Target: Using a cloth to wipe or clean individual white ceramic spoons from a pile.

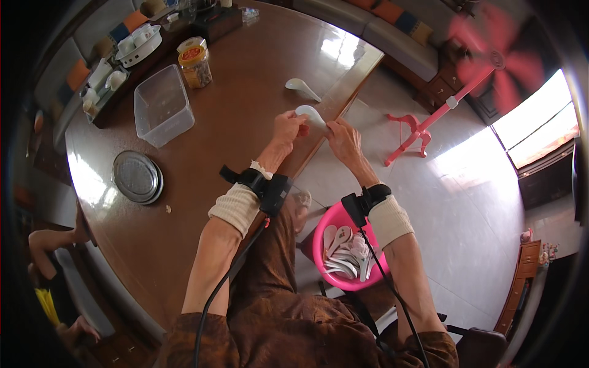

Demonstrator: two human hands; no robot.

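Note:
Both my hands hold one white soup spoon [313, 116] just over the table's right edge. My left hand [288, 128] pinches the bowl end, while the fingers of my right hand [344, 139] grip the handle. A second white soup spoon [302, 87] lies on the brown table [230, 124] beyond it, its handle pointing toward the right edge. Below my right forearm is a pink plastic basin [317, 250], filled with several white spoons [344, 257], some with a printed pattern. What lies deeper in the basin is hidden.
On the table are a clear plastic container [164, 108], a lidded jar [195, 66], round metal plates [136, 177] and a tea tray [108, 99]. A white basket [142, 48] holds cups. A pink fan [425, 126] spins at right. Another person's arm [50, 244] shows at left.

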